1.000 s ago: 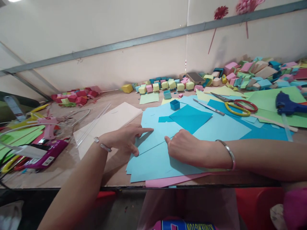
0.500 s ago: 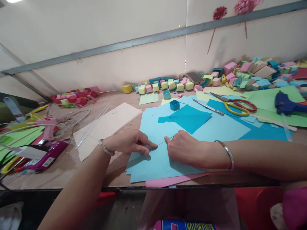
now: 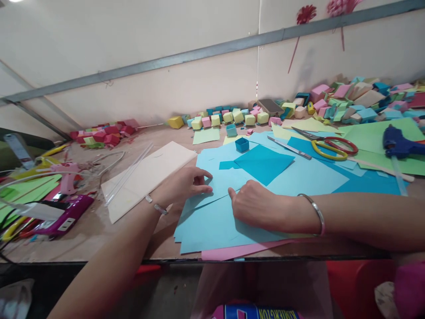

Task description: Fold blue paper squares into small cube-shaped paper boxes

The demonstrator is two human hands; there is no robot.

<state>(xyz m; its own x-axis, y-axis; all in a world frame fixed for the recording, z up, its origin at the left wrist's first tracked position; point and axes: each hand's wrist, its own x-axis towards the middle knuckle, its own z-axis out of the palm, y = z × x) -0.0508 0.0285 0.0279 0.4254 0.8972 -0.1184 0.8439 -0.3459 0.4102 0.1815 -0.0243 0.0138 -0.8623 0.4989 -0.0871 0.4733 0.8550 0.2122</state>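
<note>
Light blue sheet (image 3: 215, 221): flat on the stack at your table's near edge, its upper part folded over along a slanting crease that runs between your two hands; a pink sheet (image 3: 232, 251) lies beneath.

two hands (image 3: 186, 186), one scissors (image 3: 327, 146), two glue guns (image 3: 400, 145).

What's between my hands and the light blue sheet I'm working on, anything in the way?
Nothing visible. The left hand and right hand both rest directly on the light blue sheet. The dark blue square and the scissors lie farther back, clear of both hands.
</note>
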